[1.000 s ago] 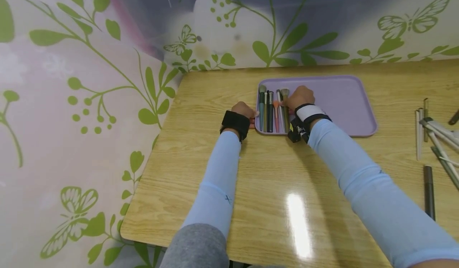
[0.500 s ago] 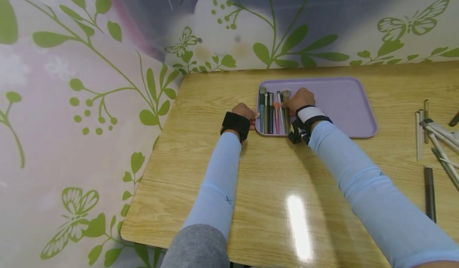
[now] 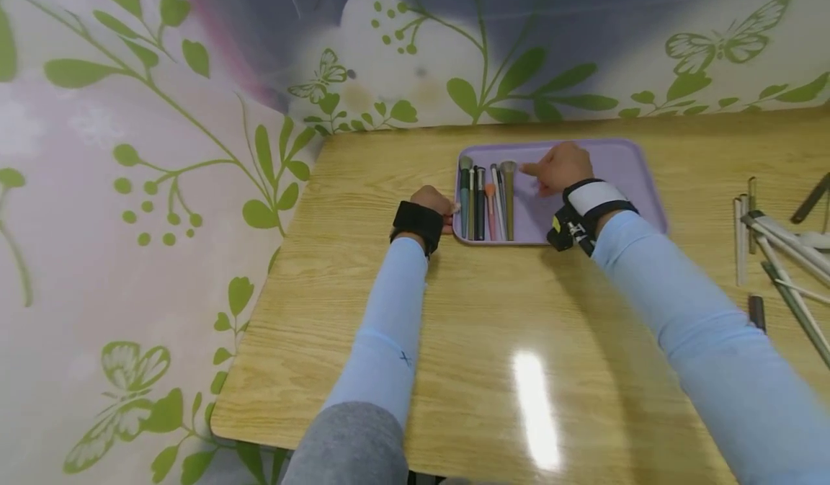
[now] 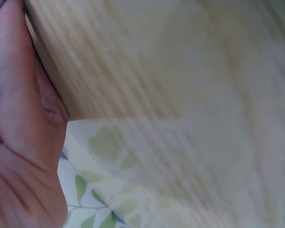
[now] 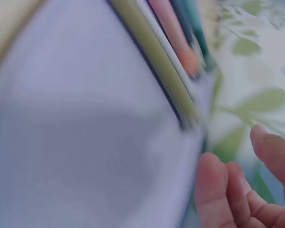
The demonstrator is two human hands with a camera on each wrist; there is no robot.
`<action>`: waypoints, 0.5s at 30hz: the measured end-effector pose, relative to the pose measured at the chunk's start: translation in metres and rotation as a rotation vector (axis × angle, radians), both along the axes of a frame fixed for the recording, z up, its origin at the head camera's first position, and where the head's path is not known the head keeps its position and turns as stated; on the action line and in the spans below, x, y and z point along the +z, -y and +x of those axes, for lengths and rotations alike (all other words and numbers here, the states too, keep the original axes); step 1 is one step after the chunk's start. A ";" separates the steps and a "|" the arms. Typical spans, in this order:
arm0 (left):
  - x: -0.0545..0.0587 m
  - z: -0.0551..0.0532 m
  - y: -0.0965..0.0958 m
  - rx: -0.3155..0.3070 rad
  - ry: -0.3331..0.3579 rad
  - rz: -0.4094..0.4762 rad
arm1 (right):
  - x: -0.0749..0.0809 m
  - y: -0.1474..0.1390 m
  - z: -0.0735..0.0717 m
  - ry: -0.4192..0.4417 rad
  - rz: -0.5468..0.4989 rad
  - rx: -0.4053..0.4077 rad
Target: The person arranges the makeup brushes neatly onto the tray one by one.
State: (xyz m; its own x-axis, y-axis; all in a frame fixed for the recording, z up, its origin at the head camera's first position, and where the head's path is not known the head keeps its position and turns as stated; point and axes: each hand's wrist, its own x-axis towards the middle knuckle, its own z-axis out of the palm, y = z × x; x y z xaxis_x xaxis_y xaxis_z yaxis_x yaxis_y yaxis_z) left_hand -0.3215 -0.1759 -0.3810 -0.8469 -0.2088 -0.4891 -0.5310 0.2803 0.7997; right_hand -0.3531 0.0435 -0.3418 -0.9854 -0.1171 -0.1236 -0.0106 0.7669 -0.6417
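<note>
Small dark "x" mark (image 3: 405, 357) on light-blue L sleeve (image 3: 379, 326). R hand (image 3: 563, 168), on olive-handled brush (image 3: 509, 204) 1 sec ago, now off it to the right, over lilac tray (image 3: 530, 218), thumb & fingertips apart, holding nothing. Makeup brushes (image 3: 480, 204) incl. olive one lie along tray's L edge, tray nr tabletop's (image 3: 467, 312) back edge. L hand (image 3: 433, 201) touches tray's L rim, can't tell if pinching

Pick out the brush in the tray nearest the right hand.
The olive brush, at the row's end beside the right hand; all the others lie farther toward the left hand.
</note>
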 end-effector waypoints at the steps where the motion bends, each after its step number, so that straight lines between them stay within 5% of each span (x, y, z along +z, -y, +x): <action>1: 0.000 0.000 0.000 0.001 0.002 0.002 | 0.007 -0.011 0.003 -0.015 -0.030 0.004; 8: -0.002 -0.007 -0.005 0.000 0.018 0.001 | 0.047 -0.116 0.029 0.009 -0.013 -0.063; 15: 0.000 -0.006 -0.007 -0.004 0.044 0.028 | 0.041 -0.213 0.059 0.096 0.218 -0.023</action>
